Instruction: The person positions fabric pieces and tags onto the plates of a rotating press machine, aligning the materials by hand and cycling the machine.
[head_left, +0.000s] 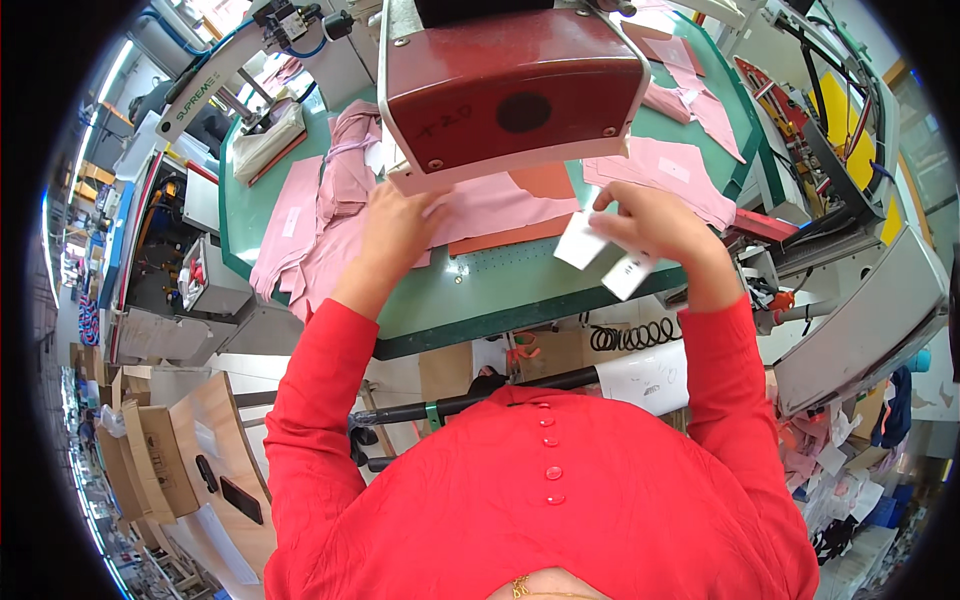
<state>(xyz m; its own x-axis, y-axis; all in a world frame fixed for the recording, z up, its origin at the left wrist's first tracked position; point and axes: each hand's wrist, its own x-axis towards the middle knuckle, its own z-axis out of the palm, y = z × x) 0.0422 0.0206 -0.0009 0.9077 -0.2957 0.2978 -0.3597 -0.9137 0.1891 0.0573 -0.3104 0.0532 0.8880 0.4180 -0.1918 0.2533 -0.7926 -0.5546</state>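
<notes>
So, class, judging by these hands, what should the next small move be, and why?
Perhaps ease the white card left onto the pink fabric: the right hand holds it near that fabric's right end, the left hand is toward the opposite end, and another pink piece bears a white label.

A garment workshop, clear as day: here's a big red machine head [515,85] looming over a green bench [430,310], with cut pink fabric pieces [640,160] spread on both sides of it! Left of the machine head, a pale mechanical arm [212,84]; to its right, a yellow panel [845,125] among dark metal frames. Below it, a coiled black cable [635,335], then, lower left of it, a cardboard box [160,460], and lower right, a heap of scraps [830,480]!
</notes>
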